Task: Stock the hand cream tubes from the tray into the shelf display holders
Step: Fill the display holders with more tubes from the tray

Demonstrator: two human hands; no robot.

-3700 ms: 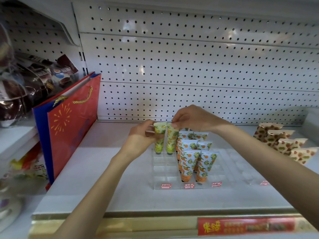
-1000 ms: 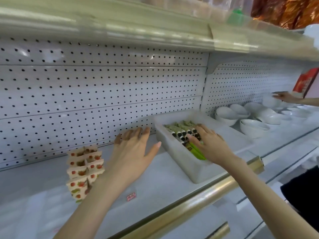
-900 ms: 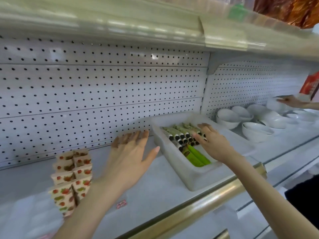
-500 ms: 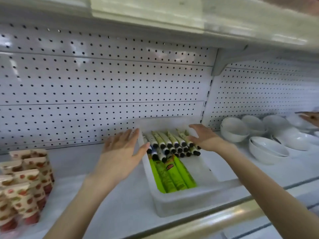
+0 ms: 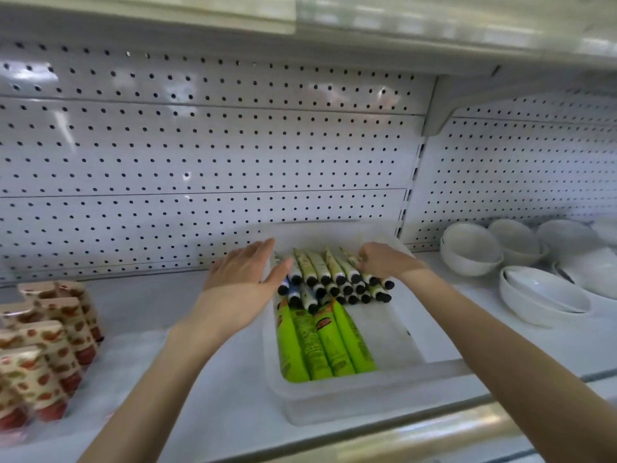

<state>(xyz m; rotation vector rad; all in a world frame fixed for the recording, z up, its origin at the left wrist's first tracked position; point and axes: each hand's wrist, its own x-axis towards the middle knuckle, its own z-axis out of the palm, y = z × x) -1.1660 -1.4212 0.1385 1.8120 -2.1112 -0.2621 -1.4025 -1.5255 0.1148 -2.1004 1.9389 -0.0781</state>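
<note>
A translucent white tray (image 5: 350,401) sits on the shelf in front of me. Several bright green tubes (image 5: 320,342) lie flat in its near half. Behind them is a pile of pale patterned tubes with black caps (image 5: 329,275). My left hand (image 5: 242,279) hovers flat with straight fingers over the tray's left rim, its thumb near the capped tubes. My right hand (image 5: 380,260) reaches into the far right of the pile, fingers curled down onto the tubes. Whether it grips one is hidden.
Strawberry-print tubes (image 5: 46,345) stand in a display holder at the left. Stacked white bowls (image 5: 541,295) fill the shelf to the right. A pegboard wall (image 5: 200,162) backs the shelf, and a gold-trimmed front edge (image 5: 417,436) runs below the tray.
My view swung right from the display holder to the tray. Over the last second both hands closed in on the capped tubes, and my right hand's fingers curled onto the pile.
</note>
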